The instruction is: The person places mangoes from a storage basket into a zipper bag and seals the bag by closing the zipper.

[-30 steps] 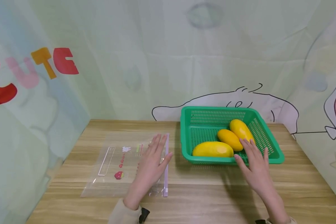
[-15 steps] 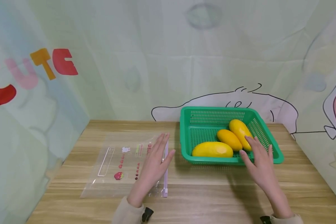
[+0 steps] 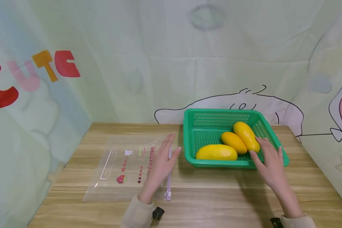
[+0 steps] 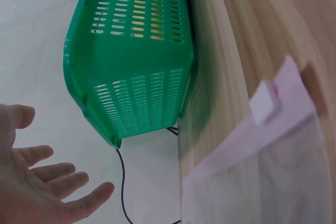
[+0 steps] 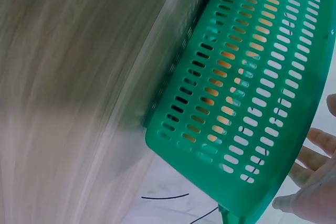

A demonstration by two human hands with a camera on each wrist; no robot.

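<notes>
My left hand [image 3: 160, 164] hovers over the right part of a clear zip bag [image 3: 111, 190], near its purple zip edge. The bag lies flat, printed with a strawberry and small pictures. In the left wrist view the white slider [image 4: 264, 102] sits on the zip strip. The left hand's fingers are spread and hold nothing. My right hand [image 3: 271, 166] is above the near right rim of a green plastic basket [image 3: 189, 136], its fingers loosely extended. Three yellow mangoes lie inside: one along the front [image 3: 216, 152], a small one [image 3: 233, 142] and one behind it [image 3: 246, 136].
The wooden tabletop [image 3: 205, 205] extends in front of the basket and bag. A printed cloth backdrop [image 3: 171, 79] with cartoon drawings stands behind the table and on both sides.
Both hands have drifted a little to the right, still with fingers extended. More of the bag's print is uncovered. The basket, mangoes and bag have stayed where they were.
</notes>
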